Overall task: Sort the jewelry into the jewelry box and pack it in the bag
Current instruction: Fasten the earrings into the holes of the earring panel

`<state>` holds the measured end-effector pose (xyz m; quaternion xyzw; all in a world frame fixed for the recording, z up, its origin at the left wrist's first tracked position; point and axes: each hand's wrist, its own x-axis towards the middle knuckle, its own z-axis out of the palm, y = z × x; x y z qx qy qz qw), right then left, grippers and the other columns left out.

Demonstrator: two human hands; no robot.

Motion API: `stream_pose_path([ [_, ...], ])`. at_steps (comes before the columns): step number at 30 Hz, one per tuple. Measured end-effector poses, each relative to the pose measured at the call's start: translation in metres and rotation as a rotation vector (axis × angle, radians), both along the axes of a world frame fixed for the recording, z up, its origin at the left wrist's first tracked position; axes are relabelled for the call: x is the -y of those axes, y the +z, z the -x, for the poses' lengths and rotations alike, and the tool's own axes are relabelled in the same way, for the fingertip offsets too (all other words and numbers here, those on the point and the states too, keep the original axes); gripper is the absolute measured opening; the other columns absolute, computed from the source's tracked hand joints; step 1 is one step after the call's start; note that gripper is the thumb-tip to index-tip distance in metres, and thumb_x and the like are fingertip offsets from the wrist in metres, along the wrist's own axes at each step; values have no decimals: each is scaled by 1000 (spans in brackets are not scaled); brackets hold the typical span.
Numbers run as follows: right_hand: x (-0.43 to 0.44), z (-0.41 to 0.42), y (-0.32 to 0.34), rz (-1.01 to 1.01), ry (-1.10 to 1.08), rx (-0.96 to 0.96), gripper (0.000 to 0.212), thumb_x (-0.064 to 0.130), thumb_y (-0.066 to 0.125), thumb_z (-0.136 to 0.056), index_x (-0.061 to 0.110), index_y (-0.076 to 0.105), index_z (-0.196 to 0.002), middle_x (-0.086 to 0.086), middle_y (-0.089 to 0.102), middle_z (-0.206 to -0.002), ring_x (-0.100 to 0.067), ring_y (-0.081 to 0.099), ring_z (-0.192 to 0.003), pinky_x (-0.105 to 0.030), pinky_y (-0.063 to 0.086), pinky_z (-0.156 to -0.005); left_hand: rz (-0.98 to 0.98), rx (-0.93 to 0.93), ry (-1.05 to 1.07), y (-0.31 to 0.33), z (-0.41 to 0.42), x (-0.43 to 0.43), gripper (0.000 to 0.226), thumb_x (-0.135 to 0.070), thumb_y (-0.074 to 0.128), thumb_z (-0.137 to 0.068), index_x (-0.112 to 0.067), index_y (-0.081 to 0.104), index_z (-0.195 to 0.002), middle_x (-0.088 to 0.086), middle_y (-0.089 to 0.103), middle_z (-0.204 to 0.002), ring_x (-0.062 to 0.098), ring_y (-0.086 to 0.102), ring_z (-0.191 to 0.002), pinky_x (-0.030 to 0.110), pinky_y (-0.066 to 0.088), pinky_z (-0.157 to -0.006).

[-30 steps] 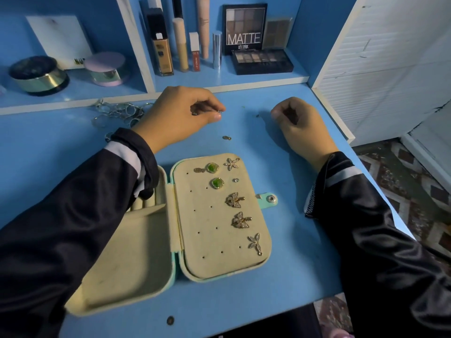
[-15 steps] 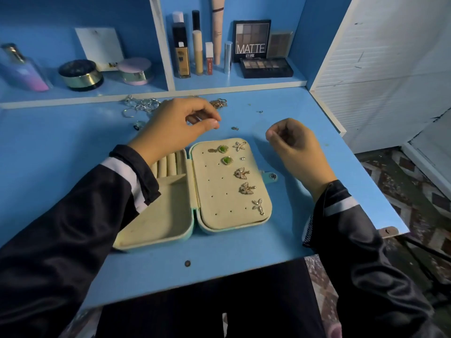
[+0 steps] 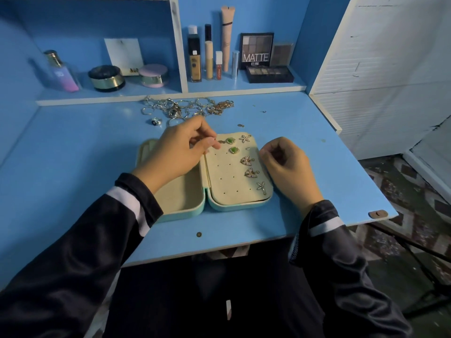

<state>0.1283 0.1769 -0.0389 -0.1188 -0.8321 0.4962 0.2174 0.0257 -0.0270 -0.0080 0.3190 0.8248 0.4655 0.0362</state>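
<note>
Some pinned earrings (image 3: 247,161) sit in the jewelry box (image 3: 231,191), my left hand (image 3: 175,154) pinches one more earring (image 3: 214,139), my right hand (image 3: 288,167) is curled on I cannot tell what, and the pile (image 3: 185,108) at the table's (image 3: 73,154) far edge is unsorted.

Clearance: bare tabletop (image 3: 73,154) left and right of the open jewelry box (image 3: 227,189).
I note a jewelry pile (image 3: 188,108) behind it; my left hand (image 3: 178,154), pinching an earring (image 3: 214,138), overhangs its hinge, my right hand (image 3: 285,164) its right rim.

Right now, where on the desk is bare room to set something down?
Bare: the desk left of the jewelry box, and right of the right hand to the edge, bar specks. Crowded: the back, where the jewelry pile lies below the shelf.
</note>
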Motion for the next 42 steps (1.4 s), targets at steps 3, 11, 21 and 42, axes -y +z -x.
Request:
stream_pose_path([
  [3, 4, -1, -3, -8, -27, -25, 8, 15, 62, -92, 9, 62, -86, 7, 62, -77, -6, 55, -69, -15, 44, -64, -4, -19, 0, -2, -7, 4, 12, -15, 65, -94, -23, 58, -87, -18, 74, -87, 9, 68, -79, 30, 56, -79],
  [11, 8, -6, -3, 11, -34, -70, 10, 14, 64, -92, 5, 63, -87, -1, 65, -80, -8, 54, -67, -24, 45, -63, -8, 27, 4, -4, -14, 11, 6, -18, 74, -87, -21, 69, -87, -14, 74, -90, 4, 67, -82, 13, 49, -75],
  [21, 6, -12, -8, 122, 8, -102, 7, 15, 66, -91, 8, 67, -91, -3, 71, -94, -13, 62, -79, -28, 52, -72, -59, 104, -23, 0, -25, 12, 11, -16, 80, -80, -22, 73, -85, -12, 74, -88, -1, 62, -72, 8, 43, -67],
  [42, 4, -34, 1, 419, 96, -70, 7, 6, 65, -90, 0, 65, -89, -10, 68, -114, -11, 67, -105, -27, 52, -95, -184, 134, 24, 0, -55, 8, 20, -8, 70, -87, -24, 73, -100, -7, 73, -94, 10, 70, -86, 23, 56, -86],
])
